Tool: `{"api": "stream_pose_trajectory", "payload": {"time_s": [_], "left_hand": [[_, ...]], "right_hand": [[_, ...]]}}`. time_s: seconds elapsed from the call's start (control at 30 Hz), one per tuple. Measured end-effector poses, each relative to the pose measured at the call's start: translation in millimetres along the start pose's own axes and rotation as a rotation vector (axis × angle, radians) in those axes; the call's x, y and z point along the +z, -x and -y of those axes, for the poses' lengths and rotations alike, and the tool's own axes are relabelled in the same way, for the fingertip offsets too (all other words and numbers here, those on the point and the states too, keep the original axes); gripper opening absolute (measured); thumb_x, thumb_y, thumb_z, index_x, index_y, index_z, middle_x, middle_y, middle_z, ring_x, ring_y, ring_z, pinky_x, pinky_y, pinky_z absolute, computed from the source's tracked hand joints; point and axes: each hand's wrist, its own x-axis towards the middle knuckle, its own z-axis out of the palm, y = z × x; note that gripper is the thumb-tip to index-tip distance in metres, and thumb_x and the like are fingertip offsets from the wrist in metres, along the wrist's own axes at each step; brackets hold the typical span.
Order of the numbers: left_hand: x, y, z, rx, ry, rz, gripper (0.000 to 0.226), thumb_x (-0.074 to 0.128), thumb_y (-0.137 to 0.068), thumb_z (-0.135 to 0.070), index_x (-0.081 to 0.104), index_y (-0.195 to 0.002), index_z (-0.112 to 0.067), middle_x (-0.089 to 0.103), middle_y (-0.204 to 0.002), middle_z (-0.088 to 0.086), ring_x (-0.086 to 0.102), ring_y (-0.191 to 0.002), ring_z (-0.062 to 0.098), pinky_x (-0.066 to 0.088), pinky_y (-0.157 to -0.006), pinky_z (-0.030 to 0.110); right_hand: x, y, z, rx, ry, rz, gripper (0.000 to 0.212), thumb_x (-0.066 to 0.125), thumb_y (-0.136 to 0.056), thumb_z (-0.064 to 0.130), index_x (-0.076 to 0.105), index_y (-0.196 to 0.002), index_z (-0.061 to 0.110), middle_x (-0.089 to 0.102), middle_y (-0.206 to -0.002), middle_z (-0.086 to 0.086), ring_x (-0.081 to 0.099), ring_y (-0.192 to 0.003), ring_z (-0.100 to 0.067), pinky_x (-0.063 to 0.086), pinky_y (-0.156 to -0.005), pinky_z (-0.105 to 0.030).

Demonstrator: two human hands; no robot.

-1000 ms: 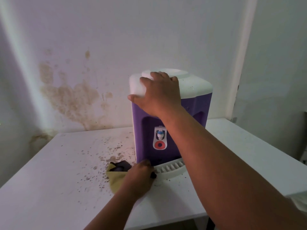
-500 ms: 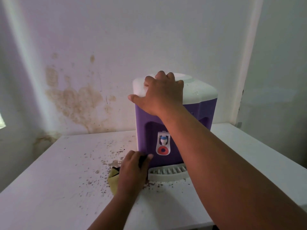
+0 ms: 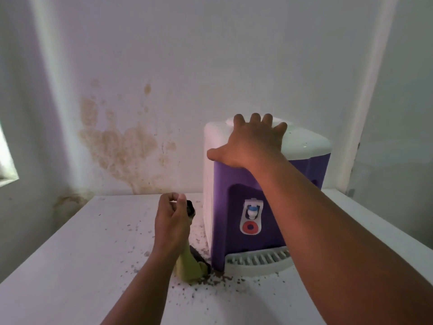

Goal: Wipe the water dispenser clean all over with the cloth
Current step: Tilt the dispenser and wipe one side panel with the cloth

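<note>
Left fist grips the cloth beside the dispenser; right palm spread on its top

The left hand (image 3: 172, 221) is raised just left of the purple-and-white water dispenser (image 3: 236, 207), knuckles up, fingers curled tightly round the yellow-green cloth (image 3: 188, 268), whose tail hangs down to the white table (image 3: 70, 254). The right arm reaches across the front, and the right hand (image 3: 251, 141) lies flat with fingers splayed wide on the white lid, thumb out to the left. Dark crumbs speckle the table near the drip tray (image 3: 257, 261)
</note>
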Motion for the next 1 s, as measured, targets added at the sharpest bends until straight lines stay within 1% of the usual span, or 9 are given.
{"api": "stream_pose_trajectory", "payload": {"time_s": [0.1, 0.2, 0.3, 0.4, 0.5, 0.6, 0.8, 0.9, 1.0], "left_hand": [[3, 0, -3, -0.005, 0.030, 0.002, 0.024, 0.053, -0.101, -0.054, 0.058, -0.097, -0.031, 0.069, -0.087, -0.003, 0.070, -0.077, 0.015, 0.051, -0.051, 0.019], [3, 0, -8, -0.049, 0.138, 0.053, 0.027, 0.058, -0.100, -0.052, 0.064, -0.098, -0.025, 0.071, -0.086, -0.003, 0.070, -0.077, 0.015, 0.052, -0.061, 0.023], [-2, -1, -15, -0.114, 0.313, 0.140, 0.005, 0.061, -0.099, -0.016, 0.065, -0.099, -0.015, 0.069, -0.093, 0.011, 0.063, -0.080, 0.022, 0.051, -0.073, 0.035], [-3, -7, -23, -0.112, 0.333, 0.153, 0.028, 0.055, -0.094, 0.002, 0.065, -0.106, -0.021, 0.070, -0.102, 0.013, 0.063, -0.086, 0.023, 0.052, -0.074, 0.035], [4, -8, -33, -0.061, 0.345, 0.133, 0.033, 0.057, -0.101, -0.004, 0.067, -0.117, -0.031, 0.071, -0.109, 0.002, 0.068, -0.094, 0.020, 0.056, -0.075, 0.030], [10, -9, -40, -0.029, 0.362, 0.085, 0.031, 0.063, -0.102, -0.016, 0.069, -0.126, -0.035, 0.070, -0.115, -0.010, 0.068, -0.103, 0.014, 0.060, -0.088, 0.032], [20, -14, -57, 0.011, 0.423, -0.025, 0.016, 0.076, -0.092, -0.032, 0.078, -0.107, -0.038, 0.074, -0.095, -0.030, 0.070, -0.089, -0.006, 0.056, -0.076, 0.011], [32, -22, -79, 0.083, 0.506, -0.063, 0.015, 0.077, -0.093, -0.025, 0.078, -0.094, -0.040, 0.075, -0.090, -0.029, 0.069, -0.084, -0.013, 0.051, -0.065, 0.003], [48, -28, -101, 0.134, 0.591, -0.068, 0.016, 0.076, -0.094, -0.017, 0.081, -0.096, -0.032, 0.078, -0.091, -0.021, 0.072, -0.086, -0.007, 0.054, -0.072, 0.006]], "right_hand": [[-2, 0, -7, -0.015, -0.010, 0.025, 0.104, 0.050, -0.051, 0.082, 0.041, -0.139, 0.028, 0.048, -0.134, -0.007, 0.037, -0.129, -0.036, 0.027, -0.098, -0.057], [-4, -2, -20, -0.041, -0.023, 0.040, 0.105, 0.050, -0.050, 0.083, 0.039, -0.141, 0.031, 0.049, -0.134, -0.004, 0.039, -0.128, -0.034, 0.030, -0.099, -0.059], [-8, -4, -40, -0.059, -0.062, 0.073, 0.105, 0.055, -0.049, 0.084, 0.037, -0.141, 0.037, 0.048, -0.136, 0.001, 0.040, -0.128, -0.029, 0.031, -0.097, -0.056], [-12, -3, -56, -0.064, -0.119, 0.106, 0.107, 0.059, -0.044, 0.085, 0.037, -0.140, 0.043, 0.046, -0.140, 0.007, 0.039, -0.132, -0.025, 0.030, -0.098, -0.054], [-15, -1, -62, -0.069, -0.141, 0.128, 0.110, 0.061, -0.042, 0.085, 0.036, -0.141, 0.045, 0.044, -0.143, 0.009, 0.037, -0.134, -0.023, 0.029, -0.100, -0.052], [-19, -2, -61, -0.067, -0.157, 0.153, 0.110, 0.064, -0.043, 0.083, 0.035, -0.142, 0.044, 0.043, -0.143, 0.009, 0.036, -0.134, -0.023, 0.029, -0.100, -0.052], [-28, -13, -57, -0.067, -0.114, 0.243, 0.112, 0.071, -0.047, 0.080, 0.033, -0.144, 0.040, 0.042, -0.142, 0.003, 0.037, -0.131, -0.025, 0.030, -0.092, -0.049], [-34, -36, -49, 0.022, -0.121, 0.245, 0.107, 0.048, -0.058, 0.096, 0.037, -0.147, 0.038, 0.041, -0.152, -0.002, 0.037, -0.139, -0.029, 0.026, -0.102, -0.054], [-26, -49, -43, 0.056, -0.141, 0.254, 0.095, 0.029, -0.077, 0.093, 0.037, -0.151, 0.035, 0.040, -0.158, -0.002, 0.036, -0.144, -0.031, 0.019, -0.112, -0.058]]}}
